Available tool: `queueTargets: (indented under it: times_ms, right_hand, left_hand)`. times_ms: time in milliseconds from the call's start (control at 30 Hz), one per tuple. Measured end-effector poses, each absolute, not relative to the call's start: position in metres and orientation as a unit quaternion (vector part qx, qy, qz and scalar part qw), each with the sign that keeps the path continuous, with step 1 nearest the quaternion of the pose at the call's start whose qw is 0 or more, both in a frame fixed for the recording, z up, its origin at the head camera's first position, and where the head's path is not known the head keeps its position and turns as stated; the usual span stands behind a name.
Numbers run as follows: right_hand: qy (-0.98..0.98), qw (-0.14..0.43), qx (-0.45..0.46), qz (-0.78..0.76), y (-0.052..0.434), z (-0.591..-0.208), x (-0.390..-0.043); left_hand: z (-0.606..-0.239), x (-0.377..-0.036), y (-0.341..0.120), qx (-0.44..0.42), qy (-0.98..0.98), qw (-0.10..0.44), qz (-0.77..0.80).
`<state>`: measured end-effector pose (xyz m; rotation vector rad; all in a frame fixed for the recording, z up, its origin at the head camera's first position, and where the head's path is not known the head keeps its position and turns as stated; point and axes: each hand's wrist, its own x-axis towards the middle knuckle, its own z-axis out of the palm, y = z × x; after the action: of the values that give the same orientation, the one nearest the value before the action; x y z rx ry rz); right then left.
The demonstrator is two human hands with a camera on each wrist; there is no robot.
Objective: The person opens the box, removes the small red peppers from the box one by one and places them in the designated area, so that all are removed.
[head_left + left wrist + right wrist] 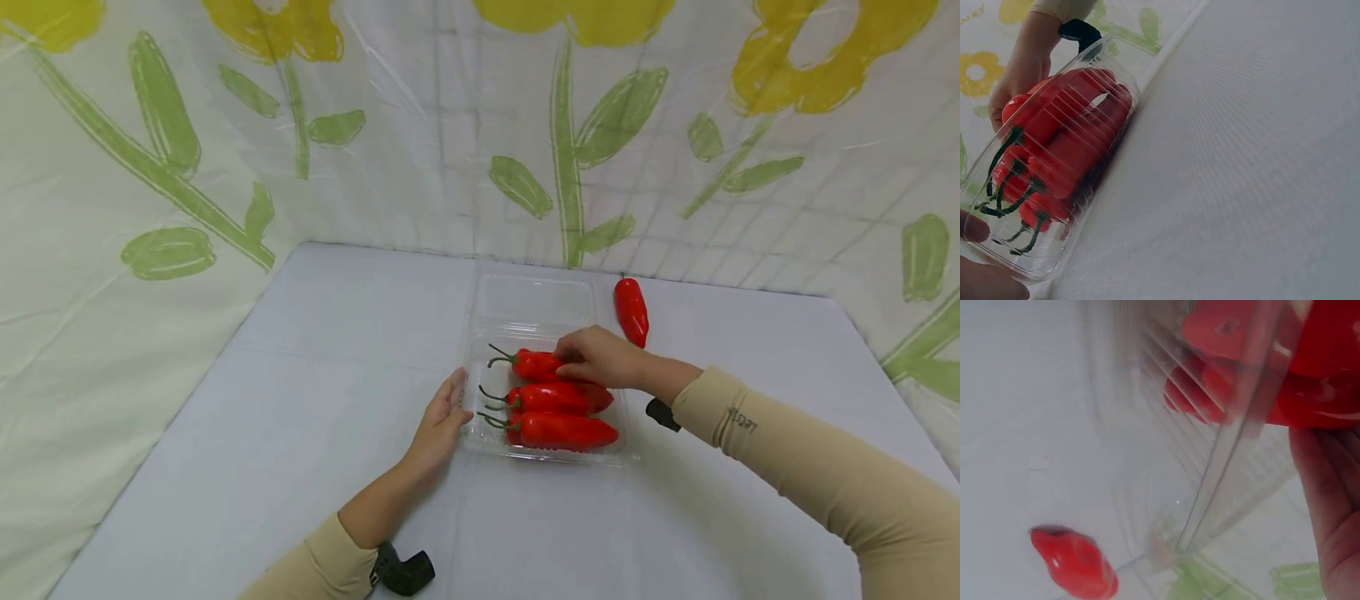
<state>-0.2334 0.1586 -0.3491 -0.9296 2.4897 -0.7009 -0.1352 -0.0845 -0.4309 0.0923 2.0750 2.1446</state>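
Observation:
A clear plastic container (480, 442) with several red chili peppers (570, 431) in it stands on the table, its hinged lid (536, 298) laid back behind it. The peppers lie crosswise in rows, green stems toward the left. My right hand (600, 357) grips the rearmost red chili pepper (534, 365) from above, inside the container. With extended fingers my left hand (437, 425) touches the container's left side, the thumb at its rim. Two left fingertips (975, 228) show at that end in the left wrist view. In the right wrist view, the plastic wall partly covers the peppers (1322, 400).
One loose red chili pepper (632, 311) lies on the white table (315, 400), to the right of the lid. A white curtain (420, 167) with yellow flowers and green leaves hangs at the back and sides of the table.

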Motion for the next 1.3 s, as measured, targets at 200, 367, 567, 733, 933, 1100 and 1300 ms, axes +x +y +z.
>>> queueTargets:
  times_ms: [200,367,567,733,933,1100,1300]
  right_hand:
    - [0.888,0.186,-0.326,-0.265,0.159,-0.353,-0.232]
    - [0.884,0.193,-0.313,-0.287,0.159,-0.358,-0.232]
    - [0.884,0.196,-0.285,-0.315,0.161,-0.360,-0.232]
    - [0.885,0.198,-0.272,-0.323,0.164,-0.361,-0.233]
    - [0.885,0.203,-0.264,-0.325,0.164,-0.361,-0.232]
    - [0.887,0.198,-0.253,-0.331,0.165,-0.360,-0.231]
    - [0.878,0.214,-0.231,-0.361,0.169,-0.358,-0.232]
  left_hand:
    - [-0.430,-0.134,-0.084,0.033,0.687,0.079,0.722]
    - [-0.430,-0.135,-0.085,0.031,0.690,0.078,0.719]
    - [-0.432,-0.136,-0.084,0.026,0.691,0.085,0.718]
    - [-0.432,-0.136,-0.084,0.026,0.690,0.088,0.718]
    - [-0.432,-0.136,-0.085,0.027,0.687,0.088,0.721]
    - [-0.432,-0.136,-0.085,0.029,0.686,0.087,0.722]
    - [-0.432,-0.136,-0.084,0.023,0.687,0.085,0.721]
